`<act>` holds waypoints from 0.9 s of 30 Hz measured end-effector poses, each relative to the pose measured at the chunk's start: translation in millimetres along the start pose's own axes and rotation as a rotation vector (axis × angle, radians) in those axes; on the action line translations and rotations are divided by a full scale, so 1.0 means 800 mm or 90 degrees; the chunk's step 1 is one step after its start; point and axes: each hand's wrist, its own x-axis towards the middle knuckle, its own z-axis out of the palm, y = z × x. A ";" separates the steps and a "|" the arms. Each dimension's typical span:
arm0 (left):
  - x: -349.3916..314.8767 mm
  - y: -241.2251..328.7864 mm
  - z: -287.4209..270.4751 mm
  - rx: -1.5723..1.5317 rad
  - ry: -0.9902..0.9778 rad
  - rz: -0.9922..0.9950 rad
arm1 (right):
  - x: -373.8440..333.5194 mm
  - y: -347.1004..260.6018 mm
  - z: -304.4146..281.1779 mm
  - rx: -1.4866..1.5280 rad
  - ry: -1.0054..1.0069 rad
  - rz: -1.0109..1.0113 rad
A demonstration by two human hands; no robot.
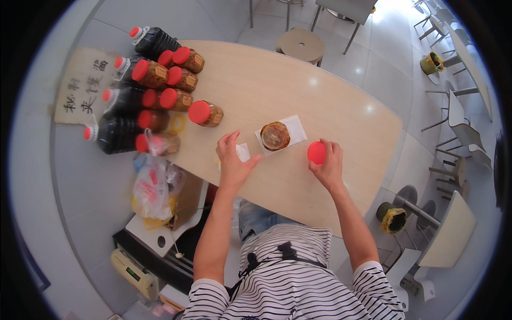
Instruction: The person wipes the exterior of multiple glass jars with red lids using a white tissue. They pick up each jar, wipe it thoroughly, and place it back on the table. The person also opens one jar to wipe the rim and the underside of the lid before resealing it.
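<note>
Upright on a white napkin (296, 128) stands a jar (275, 136) of brown contents with no red lid on it. My right hand (331, 166), to the right of the jar, grips a round red lid (316, 153) between thumb and fingers. My left hand (236, 162) is on the other side, raised over the table with thumb and fingers spread. A small white piece of paper (243, 152) shows between them; whether I touch it I cannot tell. Left of that hand, a closed jar with a red lid (199, 112) stands apart from the group.
Several red-lidded jars (181, 78) and large dark bottles (118, 134) crowd the table's left end by the wall. Plastic bags (152, 184) sit below them. The pale wooden table (341, 106) has stools (300, 45) behind it and a bin (392, 217) at the right.
</note>
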 end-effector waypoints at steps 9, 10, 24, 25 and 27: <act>-0.021 -0.072 -0.032 0.058 0.069 -0.012 | 0.077 -0.025 0.031 -0.089 -0.059 -0.102; -0.018 -0.075 -0.037 0.051 0.084 -0.019 | 0.083 -0.021 0.037 -0.105 -0.067 -0.119; 0.135 -0.068 -0.147 0.281 0.011 0.150 | 0.114 -0.204 0.018 0.172 -0.079 -0.089; 0.145 -0.064 -0.142 0.285 -0.006 0.163 | 0.113 -0.232 0.035 0.211 -0.099 -0.111; 0.159 -0.064 -0.144 0.305 -0.032 0.180 | 0.115 -0.255 0.075 0.235 -0.126 -0.128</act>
